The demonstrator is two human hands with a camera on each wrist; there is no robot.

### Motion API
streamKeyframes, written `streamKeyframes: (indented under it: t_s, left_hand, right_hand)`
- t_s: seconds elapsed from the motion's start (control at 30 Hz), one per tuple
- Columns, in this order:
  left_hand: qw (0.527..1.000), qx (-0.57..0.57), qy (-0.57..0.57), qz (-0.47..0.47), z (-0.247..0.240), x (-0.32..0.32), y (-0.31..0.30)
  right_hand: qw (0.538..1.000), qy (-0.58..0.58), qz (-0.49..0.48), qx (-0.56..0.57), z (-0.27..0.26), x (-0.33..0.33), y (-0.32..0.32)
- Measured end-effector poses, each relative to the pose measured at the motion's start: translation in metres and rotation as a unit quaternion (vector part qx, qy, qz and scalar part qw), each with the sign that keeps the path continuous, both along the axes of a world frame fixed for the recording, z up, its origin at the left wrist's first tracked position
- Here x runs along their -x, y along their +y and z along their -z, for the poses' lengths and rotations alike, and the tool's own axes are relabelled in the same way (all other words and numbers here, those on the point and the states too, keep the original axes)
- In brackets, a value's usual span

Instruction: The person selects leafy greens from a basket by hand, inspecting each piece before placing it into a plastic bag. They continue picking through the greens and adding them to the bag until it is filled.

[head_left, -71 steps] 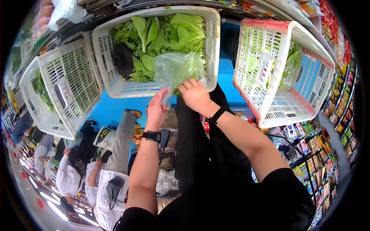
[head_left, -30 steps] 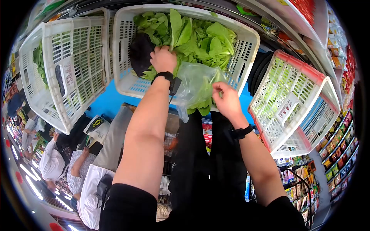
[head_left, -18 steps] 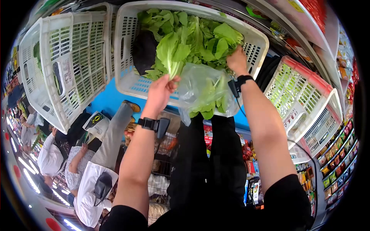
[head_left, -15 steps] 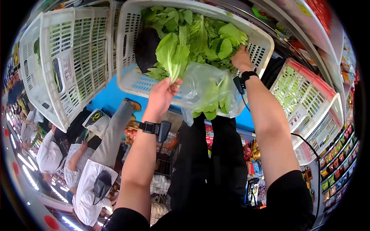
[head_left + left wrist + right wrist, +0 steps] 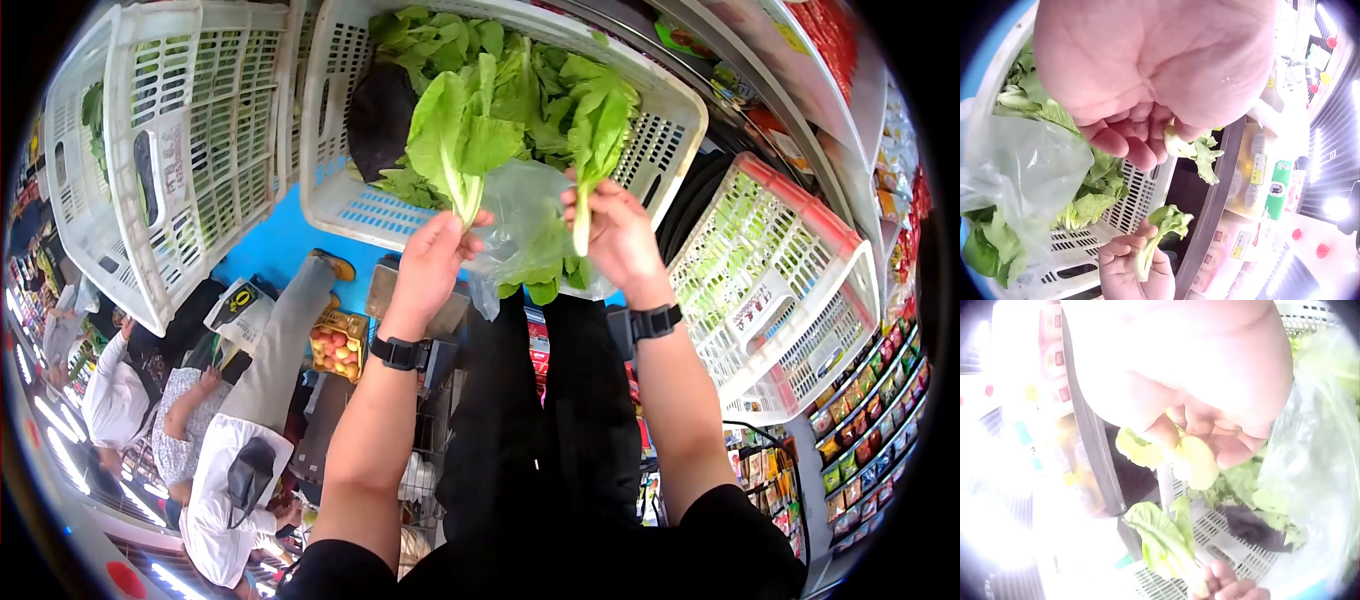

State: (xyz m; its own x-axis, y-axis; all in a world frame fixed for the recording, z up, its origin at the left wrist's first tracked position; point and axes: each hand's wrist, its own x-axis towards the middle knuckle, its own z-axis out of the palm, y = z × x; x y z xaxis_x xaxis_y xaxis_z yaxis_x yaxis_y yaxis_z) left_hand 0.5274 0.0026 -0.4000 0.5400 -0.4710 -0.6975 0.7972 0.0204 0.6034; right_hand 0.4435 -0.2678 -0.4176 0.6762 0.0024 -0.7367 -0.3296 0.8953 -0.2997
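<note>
My left hand (image 5: 437,262) pinches the pale stem of a leafy green (image 5: 455,135), its leaves pointing up over the crate. To the right, my right hand (image 5: 622,235) holds a second, slimmer leafy green (image 5: 597,140) by its white stem. Between the hands lies a clear plastic bag (image 5: 520,215) with green leaves inside, at the crate's near edge. The white crate (image 5: 325,185) behind is heaped with more leafy greens (image 5: 440,40) and has a dark purple-black piece (image 5: 382,118) at its left. In the left wrist view the curled fingers (image 5: 1141,153) partly hide the stem.
A white crate (image 5: 190,130) stands tilted at the left, and a red-and-white crate (image 5: 770,290) at the right. Shelves of packets (image 5: 875,420) line the right side. Several people (image 5: 230,480) are at the lower left, near a box of round fruit (image 5: 338,345).
My right hand has come out of the crate's right side toward me, now with a leafy green in it. The left hand still holds its leafy green, shifted slightly right.
</note>
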Motion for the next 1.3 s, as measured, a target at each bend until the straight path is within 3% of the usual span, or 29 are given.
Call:
streamKeyframes:
  t_s: [0.13,0.37,0.9,1.1,1.2,1.27,1.3]
  left_hand:
    - [0.999,0.032,0.003,-0.018,-0.013,0.004,-0.006]
    - [1.000,0.026,0.003,-0.008,-0.020,0.015,-0.011]
    - [0.998,0.053,0.029,-0.007,-0.030,0.026,-0.019]
    - [0.998,0.055,0.022,-0.001,-0.038,0.029,-0.029]
    - [0.999,0.030,-0.002,0.021,-0.043,0.033,-0.041]
    - [0.999,0.009,-0.017,0.037,-0.043,0.037,-0.048]
    - [0.999,-0.015,-0.022,0.032,-0.040,0.040,-0.051]
  right_hand:
    - [0.999,-0.031,-0.004,-0.021,-0.020,0.004,0.021]
    - [0.997,-0.037,-0.013,0.065,-0.048,-0.006,0.038]
    - [0.996,-0.041,0.009,0.082,-0.047,-0.007,0.044]
    - [0.999,-0.014,0.020,0.036,-0.052,-0.016,0.047]
    - [0.996,-0.034,-0.022,0.080,-0.045,-0.014,0.049]
    - [0.976,-0.011,-0.123,0.180,-0.046,-0.013,0.052]
    - [0.979,0.009,-0.102,0.179,-0.049,-0.014,0.060]
